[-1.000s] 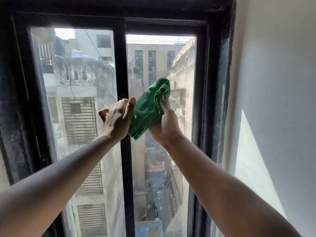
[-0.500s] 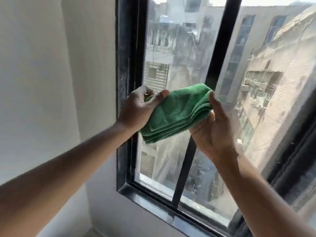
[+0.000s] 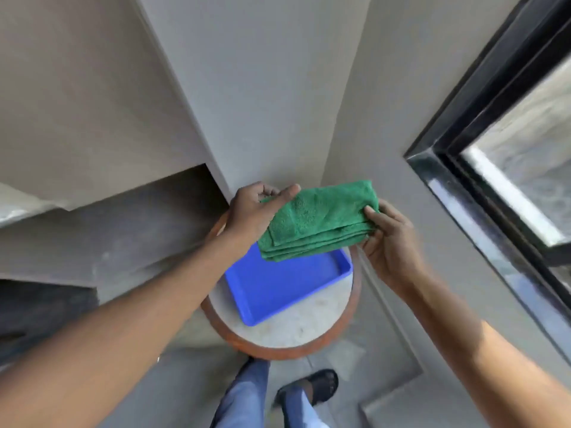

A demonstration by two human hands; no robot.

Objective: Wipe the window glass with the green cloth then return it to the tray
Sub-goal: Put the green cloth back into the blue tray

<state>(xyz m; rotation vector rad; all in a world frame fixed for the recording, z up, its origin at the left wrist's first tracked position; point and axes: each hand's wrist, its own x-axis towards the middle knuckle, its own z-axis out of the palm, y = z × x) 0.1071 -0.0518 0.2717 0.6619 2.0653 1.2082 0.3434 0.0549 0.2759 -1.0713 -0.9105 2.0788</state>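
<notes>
The green cloth point(image 3: 318, 220) is folded into a thick pad and hangs in the air between my hands. My left hand point(image 3: 256, 211) grips its left end, thumb on top. My right hand point(image 3: 389, 239) pinches its right end. Directly below the cloth lies an empty blue tray point(image 3: 278, 288) on a small round table point(image 3: 296, 332) with a pale top and a brown rim. The cloth hides the tray's far edge. The window glass point(image 3: 531, 156) in its black frame point(image 3: 457, 143) is at the right.
Grey walls meet in a corner behind the table. A dark stepped ledge point(image 3: 102, 230) runs at the left. My legs in blue jeans point(image 3: 244, 393) and a black sandal point(image 3: 318, 387) stand on the grey floor in front of the table.
My view has swung from the window down and left to the table. Both hands have carried the folded cloth away from the glass to a spot over the blue tray.
</notes>
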